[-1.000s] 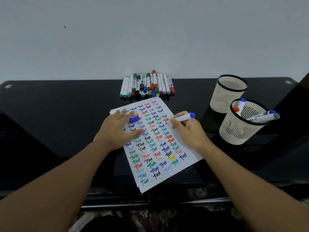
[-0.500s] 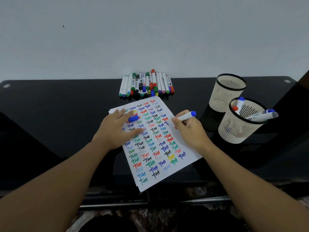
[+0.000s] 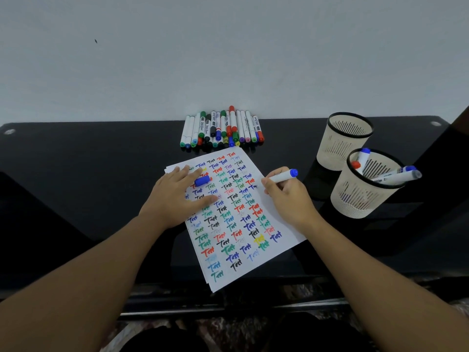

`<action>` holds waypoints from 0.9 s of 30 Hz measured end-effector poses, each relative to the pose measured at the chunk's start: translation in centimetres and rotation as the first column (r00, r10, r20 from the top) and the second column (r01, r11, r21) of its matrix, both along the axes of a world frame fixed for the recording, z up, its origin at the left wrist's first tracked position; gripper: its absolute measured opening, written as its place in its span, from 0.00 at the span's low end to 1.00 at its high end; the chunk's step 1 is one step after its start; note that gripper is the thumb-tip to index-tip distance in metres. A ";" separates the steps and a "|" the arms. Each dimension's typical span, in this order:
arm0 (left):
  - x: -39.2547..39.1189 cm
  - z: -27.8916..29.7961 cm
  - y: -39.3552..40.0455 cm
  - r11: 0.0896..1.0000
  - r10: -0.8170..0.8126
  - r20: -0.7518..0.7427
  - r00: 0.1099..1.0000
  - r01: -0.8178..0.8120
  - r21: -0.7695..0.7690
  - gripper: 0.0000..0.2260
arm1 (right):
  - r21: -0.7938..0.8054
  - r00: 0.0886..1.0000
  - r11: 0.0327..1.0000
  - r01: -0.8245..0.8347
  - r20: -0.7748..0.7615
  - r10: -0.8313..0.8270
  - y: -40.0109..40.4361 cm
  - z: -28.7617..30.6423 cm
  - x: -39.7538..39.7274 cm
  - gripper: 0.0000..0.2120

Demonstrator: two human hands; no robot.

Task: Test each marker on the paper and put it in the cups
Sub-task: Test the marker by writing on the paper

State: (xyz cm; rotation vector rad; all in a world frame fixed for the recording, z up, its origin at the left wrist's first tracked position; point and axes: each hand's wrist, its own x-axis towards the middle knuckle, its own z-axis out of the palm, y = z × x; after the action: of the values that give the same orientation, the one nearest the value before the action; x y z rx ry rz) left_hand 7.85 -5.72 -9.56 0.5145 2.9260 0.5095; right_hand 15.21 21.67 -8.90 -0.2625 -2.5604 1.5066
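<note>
1. Your right hand (image 3: 286, 196) grips a blue marker (image 3: 280, 177) in a writing hold, its uncapped tip down on the paper (image 3: 281, 224) at the sheet's right edge; its blue butt end points away from your hand toward the cups. You look to be mid-test with this one.
2. Your left hand (image 3: 175, 196) lies flat, fingers straight, pressing the paper to the table (image 3: 76, 174). The blue cap (image 3: 202, 180) sits between its fingers, whether pinched or loose I cannot tell.
3. Done so far: the paper under and between your hands is nearly filled with coloured "Test" marks, and the nearer cup (image 3: 365, 189), just beyond your right hand, holds a handful of markers.
4. Left to do: the farther cup (image 3: 342, 141) seems to hold nothing, though its bottom is hidden, and a full row of capped markers (image 3: 223, 129) waits past your fingertips at the table's far edge.
5. By my judgement much of the task remains; this marker needs capping and dropping in next.
</note>
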 end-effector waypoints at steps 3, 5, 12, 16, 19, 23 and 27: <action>0.1 0.1 0.0 1.000 0.002 0.003 1.000 -0.003 0.013 0.45 | 0.006 1.000 1.000 0.014 -0.006 -0.014 0.0 -0.1 0.0 0.06; 0.1 0.1 0.0 1.000 0.000 0.000 1.000 0.000 0.013 0.45 | 0.011 1.000 1.000 0.006 0.005 -0.006 0.0 -0.2 -0.1 0.06; 0.1 0.1 -0.1 1.000 -0.001 -0.005 1.000 0.001 0.022 0.45 | 0.000 1.000 1.000 0.010 0.007 -0.010 0.1 -0.1 0.0 0.06; 0.1 0.0 -0.1 1.000 -0.003 -0.009 1.000 0.003 0.013 0.45 | 0.000 1.000 1.000 0.020 -0.009 -0.020 0.1 -0.2 -0.2 0.06; 0.0 0.0 -0.1 1.000 -0.005 -0.014 1.000 0.005 0.014 0.46 | 0.033 1.000 0.999 0.007 0.005 -0.008 0.1 -0.2 -0.2 0.06; 0.1 0.0 0.0 1.000 -0.003 -0.014 1.000 0.003 0.010 0.45 | 0.003 0.999 1.000 0.028 -0.020 -0.028 0.1 -0.1 0.1 0.06; 0.1 0.0 0.0 1.000 -0.005 -0.016 1.000 0.005 0.011 0.45 | -0.013 1.000 1.000 -0.007 -0.006 0.007 0.1 -0.1 0.0 0.06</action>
State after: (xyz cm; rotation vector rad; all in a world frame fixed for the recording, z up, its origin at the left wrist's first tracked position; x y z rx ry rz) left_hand 7.95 -5.71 -9.54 0.5291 2.9384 0.5232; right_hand 15.20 21.75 -8.98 -0.2508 -2.5508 1.5249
